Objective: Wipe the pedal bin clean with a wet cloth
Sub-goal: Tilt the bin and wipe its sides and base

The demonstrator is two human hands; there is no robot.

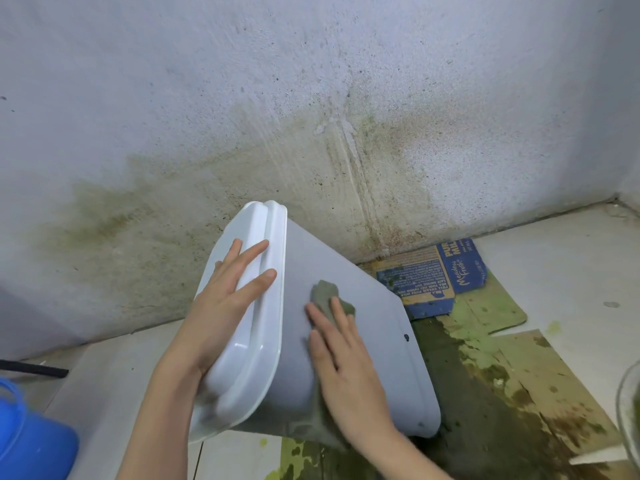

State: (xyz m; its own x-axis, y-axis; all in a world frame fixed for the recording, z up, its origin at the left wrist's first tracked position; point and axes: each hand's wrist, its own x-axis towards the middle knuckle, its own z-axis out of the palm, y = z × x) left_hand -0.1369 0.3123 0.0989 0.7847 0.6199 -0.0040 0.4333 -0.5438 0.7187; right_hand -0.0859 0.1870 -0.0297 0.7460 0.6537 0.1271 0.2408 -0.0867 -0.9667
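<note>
Head view: pedal bin (346, 289) tilted, lid (249, 323) leftward.

Under the right hand (346, 368), a grey-green cloth (327, 297) on a pale grey bin (346, 271); under the left hand (221, 306), its white lid (256, 341). Beyond the right hand, green-stained brown cardboard (485, 358) with blue print.

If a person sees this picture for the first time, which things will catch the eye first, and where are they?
In the centre, the tilted pedal bin leans toward the camera; the left hand lies flat on its white lid and the right hand presses a grey-green cloth on its side. Behind it, green stains spread over the wall, and soiled cardboard lies at right.
</note>
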